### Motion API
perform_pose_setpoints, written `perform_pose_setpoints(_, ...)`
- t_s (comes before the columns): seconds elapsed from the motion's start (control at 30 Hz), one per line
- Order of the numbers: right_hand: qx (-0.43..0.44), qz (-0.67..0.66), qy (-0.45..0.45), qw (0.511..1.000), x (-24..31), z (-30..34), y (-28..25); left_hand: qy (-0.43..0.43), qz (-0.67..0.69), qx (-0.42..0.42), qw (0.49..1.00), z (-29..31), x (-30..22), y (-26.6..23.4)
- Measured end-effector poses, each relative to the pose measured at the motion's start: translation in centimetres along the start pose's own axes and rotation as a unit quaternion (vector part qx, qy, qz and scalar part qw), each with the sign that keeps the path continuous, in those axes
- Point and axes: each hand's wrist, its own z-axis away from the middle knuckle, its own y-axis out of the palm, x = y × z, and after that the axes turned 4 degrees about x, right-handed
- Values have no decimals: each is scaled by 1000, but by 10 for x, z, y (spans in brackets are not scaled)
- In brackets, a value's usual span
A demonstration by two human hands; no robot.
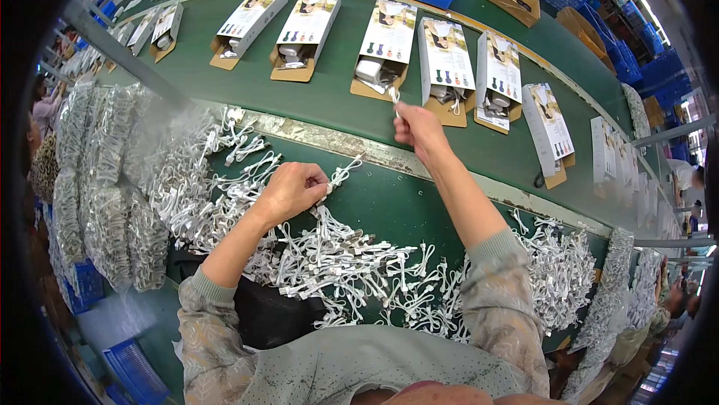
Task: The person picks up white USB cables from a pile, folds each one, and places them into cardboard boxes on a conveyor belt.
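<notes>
The right hand [421, 131] has its grip closed on a white cable [395, 95] by an open box [387, 30]; the left hand [290, 191] pinches another cable [341, 173], partly finger-hidden. Bare table [382, 206] separates the cable heap [352, 266] from the worn rail [299, 134].

Open box [391, 24]: white, long, narrow; bears a printed photograph and a row of coloured devices; lies on the green belt [318, 109] with near end open and brown flap folded down.
Box contents: white rounded piece [368, 69] at left of the mouth, dark wrapped item [387, 78] just beside.
Right-hand cable [395, 95]: white, short, bundled; pinched in right hand [421, 131]; reaches up to the box mouth, contact with flap unclear.
Left-hand cable [344, 172]: white, looped; held at near end by left hand [296, 189]; projects up and rightward.
Cable pile [329, 263]: white, tangled; spreads below left hand.
</notes>
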Motion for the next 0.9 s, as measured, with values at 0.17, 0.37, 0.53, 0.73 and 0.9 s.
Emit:
perform_pose_setpoints(0.17,-92,-137,-59,985,7,-67,8,-12,78,-15,997,-12,0,-4)
perform_pose_setpoints(0.37,-175,376,-298,860,-10,25,6,48,-12,-221,974,-66,14,-14)
perform_pose_setpoints(0.53,-89,492,-373,781,-60,89,-17,5,-125,-305,944,-169,12,-9)
perform_pose_setpoints(0.73,-90,510,-420,745,-62,86,-17,194,-35,-371,907,-178,9,6)
perform_pose_setpoints(0.9,-112,509,-414,746,-61,84,-27,41,-200,-80,976,-60,-16,28)
